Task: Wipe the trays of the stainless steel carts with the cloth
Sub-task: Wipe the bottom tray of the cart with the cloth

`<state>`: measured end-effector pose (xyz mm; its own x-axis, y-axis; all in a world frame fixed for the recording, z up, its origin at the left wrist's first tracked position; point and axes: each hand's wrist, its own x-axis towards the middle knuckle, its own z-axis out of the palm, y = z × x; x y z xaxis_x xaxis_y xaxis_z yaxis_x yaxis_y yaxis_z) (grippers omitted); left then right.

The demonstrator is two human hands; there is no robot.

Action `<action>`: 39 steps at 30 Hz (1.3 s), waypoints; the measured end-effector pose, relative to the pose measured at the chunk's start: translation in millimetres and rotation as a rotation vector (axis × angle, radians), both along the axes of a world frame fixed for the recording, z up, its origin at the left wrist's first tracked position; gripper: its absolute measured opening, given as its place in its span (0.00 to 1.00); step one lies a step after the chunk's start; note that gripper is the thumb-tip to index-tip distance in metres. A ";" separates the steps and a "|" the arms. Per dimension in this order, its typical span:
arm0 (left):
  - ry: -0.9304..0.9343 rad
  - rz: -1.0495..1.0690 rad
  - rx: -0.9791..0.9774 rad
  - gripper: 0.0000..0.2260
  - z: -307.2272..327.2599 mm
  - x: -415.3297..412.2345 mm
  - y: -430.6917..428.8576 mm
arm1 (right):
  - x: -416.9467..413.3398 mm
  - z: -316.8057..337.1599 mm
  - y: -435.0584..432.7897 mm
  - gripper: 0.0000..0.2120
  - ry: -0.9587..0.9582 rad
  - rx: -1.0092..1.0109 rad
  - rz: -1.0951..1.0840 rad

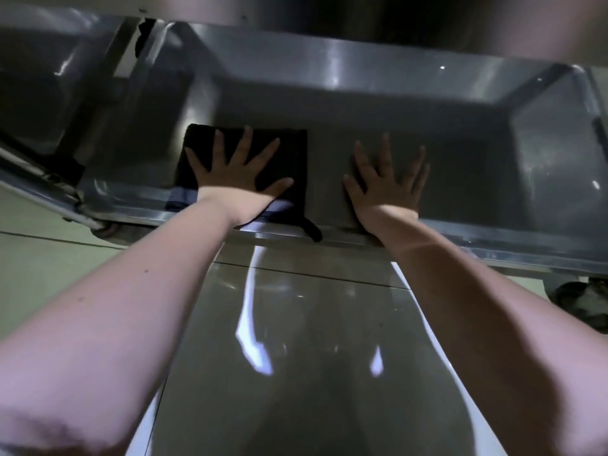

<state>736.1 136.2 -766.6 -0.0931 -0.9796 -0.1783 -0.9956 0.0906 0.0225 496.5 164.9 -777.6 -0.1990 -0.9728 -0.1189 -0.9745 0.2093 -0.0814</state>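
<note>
The cloth (pixel 291 151) lay flat on the tray (pixel 493 149) floor just inside the near rim, toward the tray's left end, one corner trailing over that rim. The left hand (pixel 237 169) pressed on it, fingers straight and spread. The right hand (pixel 388 182), likewise flat and holding nothing, rested on bare steel just right of the cloth. Most uncovered floor lay rightward along the rim.

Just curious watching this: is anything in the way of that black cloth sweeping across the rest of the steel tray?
Only the person's own right hand, flat on the stainless steel tray just right of the black folded cloth under the left hand.
</note>
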 end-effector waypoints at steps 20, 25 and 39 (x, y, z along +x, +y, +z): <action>0.012 -0.133 0.034 0.38 -3.2 -56.6 -9.2 | 5.2 -7.1 -4.1 0.27 0.001 0.047 -0.016; 0.030 -0.044 -0.057 0.38 -6.6 9.4 -7.5 | 0.6 -5.9 -4.9 0.27 -0.007 0.051 -0.010; 0.097 -0.065 0.062 0.40 0.9 -40.6 29.3 | 6.9 -3.3 -1.3 0.28 0.023 0.057 -0.011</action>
<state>695.5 165.5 -765.7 -0.1758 -0.9583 -0.2252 -0.9806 0.1503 0.1256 503.5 163.5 -780.9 -0.2129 -0.9622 -0.1696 -0.9735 0.2237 -0.0471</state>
